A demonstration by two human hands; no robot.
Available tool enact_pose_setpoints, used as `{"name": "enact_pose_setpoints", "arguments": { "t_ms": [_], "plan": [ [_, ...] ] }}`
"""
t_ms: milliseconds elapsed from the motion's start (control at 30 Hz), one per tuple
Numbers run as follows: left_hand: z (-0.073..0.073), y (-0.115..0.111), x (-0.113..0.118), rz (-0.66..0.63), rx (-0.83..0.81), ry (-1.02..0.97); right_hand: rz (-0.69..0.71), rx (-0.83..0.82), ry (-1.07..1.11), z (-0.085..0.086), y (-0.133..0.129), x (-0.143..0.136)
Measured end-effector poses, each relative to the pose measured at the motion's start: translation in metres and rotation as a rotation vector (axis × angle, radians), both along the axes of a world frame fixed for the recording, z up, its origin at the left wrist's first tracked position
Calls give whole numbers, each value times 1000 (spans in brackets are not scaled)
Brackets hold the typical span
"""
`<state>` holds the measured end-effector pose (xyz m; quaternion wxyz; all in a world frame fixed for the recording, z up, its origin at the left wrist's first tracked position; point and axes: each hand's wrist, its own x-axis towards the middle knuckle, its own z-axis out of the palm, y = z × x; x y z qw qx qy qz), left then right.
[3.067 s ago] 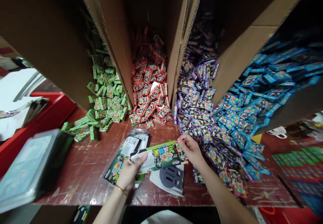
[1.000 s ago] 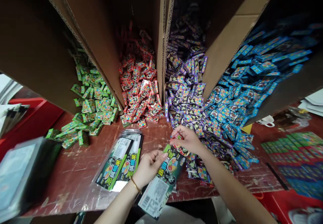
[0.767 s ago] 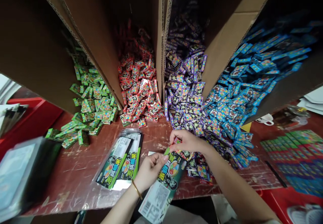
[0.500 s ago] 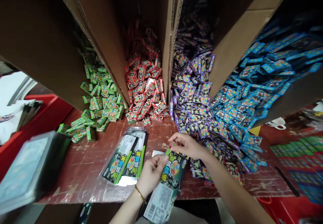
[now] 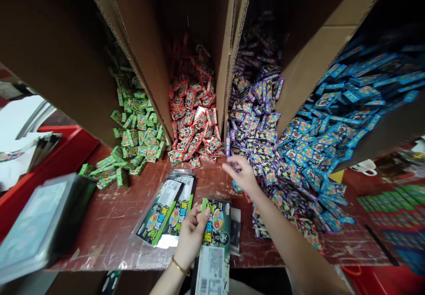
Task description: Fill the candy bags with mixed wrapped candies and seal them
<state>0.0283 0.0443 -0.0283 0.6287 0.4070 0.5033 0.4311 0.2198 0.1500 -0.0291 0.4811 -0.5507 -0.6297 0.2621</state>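
My left hand (image 5: pixel 192 233) grips the edge of a flat black-and-green printed candy packet (image 5: pixel 215 224), thumb on its front, with a barcode label on its lower half. My right hand (image 5: pixel 244 175) is above the table beside the small purple candy boxes (image 5: pixel 254 126), fingers partly stretched and apart, nothing visible between them. Bits of a small blue box (image 5: pixel 236 187) and a red one show under that hand. Left of my left hand, two similar packets (image 5: pixel 157 213) lie overlapping in clear plastic. A clear sleeve (image 5: pixel 235 228) is partly hidden behind the held packet.
Tall cardboard cartons spill small green boxes (image 5: pixel 139 131), red boxes (image 5: pixel 191 131) and blue boxes (image 5: pixel 308 140) onto the red table (image 5: pixel 116 224). A stack of clear sleeves (image 5: pixel 36 224) and a red bin (image 5: pixel 75 144) stand left. White-handled scissors (image 5: pixel 365 167) lie right.
My right hand has left the packet's top end and moved up toward the purple boxes. The packet, still in my left hand, has shifted left and turned more upright.
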Motion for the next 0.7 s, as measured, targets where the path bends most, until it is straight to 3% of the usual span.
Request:
{"name": "enact_pose_setpoints", "arguments": {
  "t_ms": [67, 167, 300, 367, 500, 567, 633, 700],
  "plan": [
    [1, -1, -3, -7, 7, -3, -209, 76, -90, 2, 37, -1],
    [2, -2, -13, 111, 23, 31, -262, 135, -185, 5, 64, -6],
    [0, 1, -28, 188, -98, 3, -298, 181, -160, 7, 35, 20],
    [-2, 5, -30, 150, -149, -7, -343, 148, -184, 8, 11, 59],
    [-2, 16, -18, 41, -102, 32, -556, 74, -244, 15, -26, 152],
    [1, 19, -8, -43, -93, 13, -606, 57, -264, 19, -35, 181],
    [4, 21, 0, -74, -91, -2, -572, 47, -291, 21, -33, 185],
    [8, 20, 6, -64, -91, 6, -480, 45, -328, 19, -21, 171]
  ]
}}
